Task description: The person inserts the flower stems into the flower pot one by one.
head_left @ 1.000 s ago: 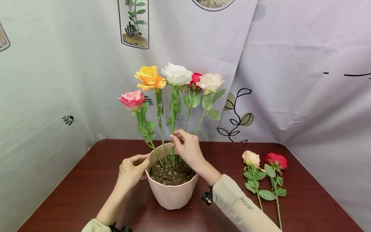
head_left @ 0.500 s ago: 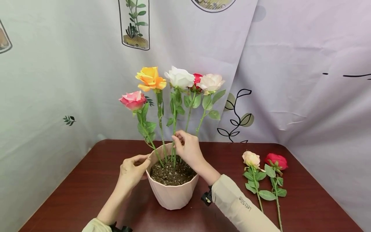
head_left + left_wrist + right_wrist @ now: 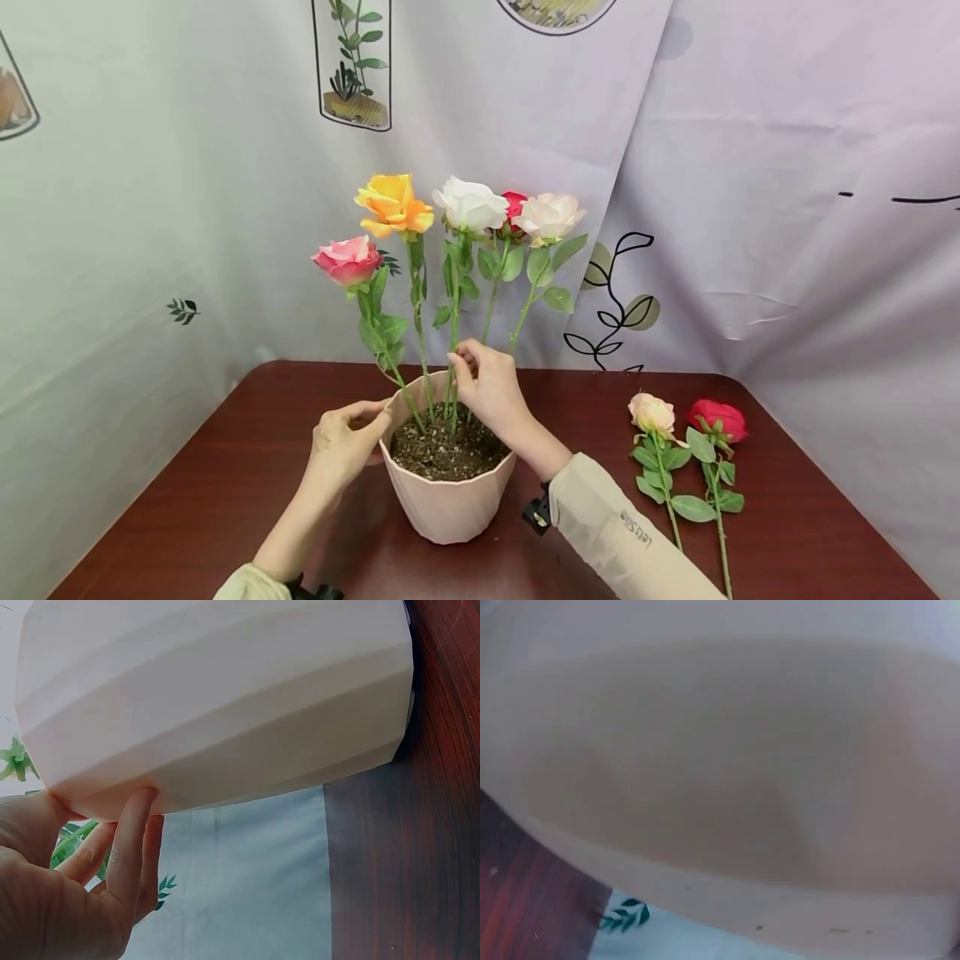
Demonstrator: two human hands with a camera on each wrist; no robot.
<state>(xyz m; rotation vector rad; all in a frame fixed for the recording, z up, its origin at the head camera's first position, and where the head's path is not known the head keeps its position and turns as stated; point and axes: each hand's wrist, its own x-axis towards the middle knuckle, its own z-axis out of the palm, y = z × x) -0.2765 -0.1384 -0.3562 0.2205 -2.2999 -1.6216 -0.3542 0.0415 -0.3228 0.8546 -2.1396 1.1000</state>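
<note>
A pale pink flowerpot filled with dark soil stands on the table. My left hand holds its left rim, thumb at the edge and fingers against the outer wall, as the left wrist view also shows the hand at the pot's wall. Above the soil, my right hand pinches the stem of a white rose, which stands upright in the pot. Around it rise a pink rose, an orange rose, a red rose and a pale blush rose. Pale pot wall fills the right wrist view.
On the table's right side lie a cream rose and a red rose, stems toward the front edge. Behind the dark reddish table hangs a light cloth backdrop printed with plants.
The white rose has come down slightly and shifted right, with my right hand lower on the same side. My left hand keeps its place on the pot's rim.
</note>
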